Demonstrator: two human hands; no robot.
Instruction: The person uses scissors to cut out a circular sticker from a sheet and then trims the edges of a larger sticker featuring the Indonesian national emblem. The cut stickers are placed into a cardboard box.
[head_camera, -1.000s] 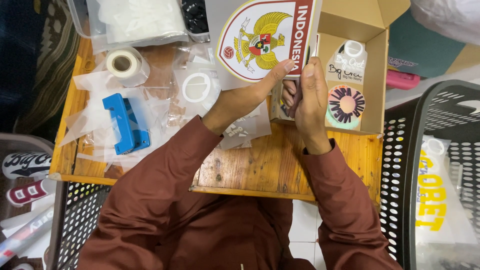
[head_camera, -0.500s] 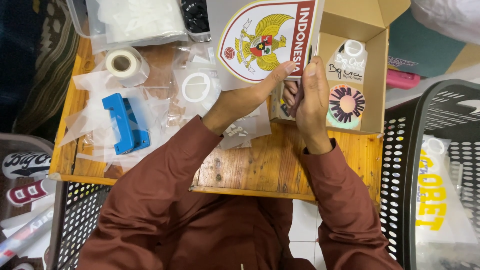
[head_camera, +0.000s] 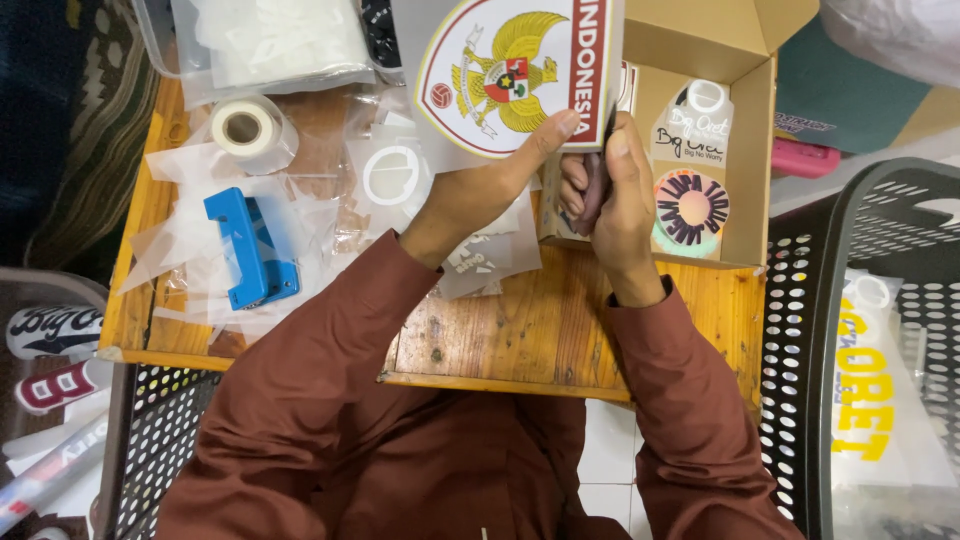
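A large shield-shaped emblem sticker (head_camera: 515, 70), white with a dark red border and a gold bird, is held up over the wooden table (head_camera: 520, 330). My left hand (head_camera: 480, 195) grips its lower edge with the thumb pressed on the front. My right hand (head_camera: 615, 200) pinches the sticker's lower right corner, fingers curled behind it. Both arms wear dark red sleeves. Behind my right hand stands an open cardboard box (head_camera: 745, 150) holding smaller stickers, one round and multicoloured (head_camera: 690, 208).
On the table's left lie a blue tape dispenser (head_camera: 248, 250), a roll of white tape (head_camera: 243, 127), a tape ring (head_camera: 390, 175) and clear plastic sleeves. A bag of white pieces (head_camera: 275, 40) sits at the back. Black perforated baskets (head_camera: 860, 340) flank the table.
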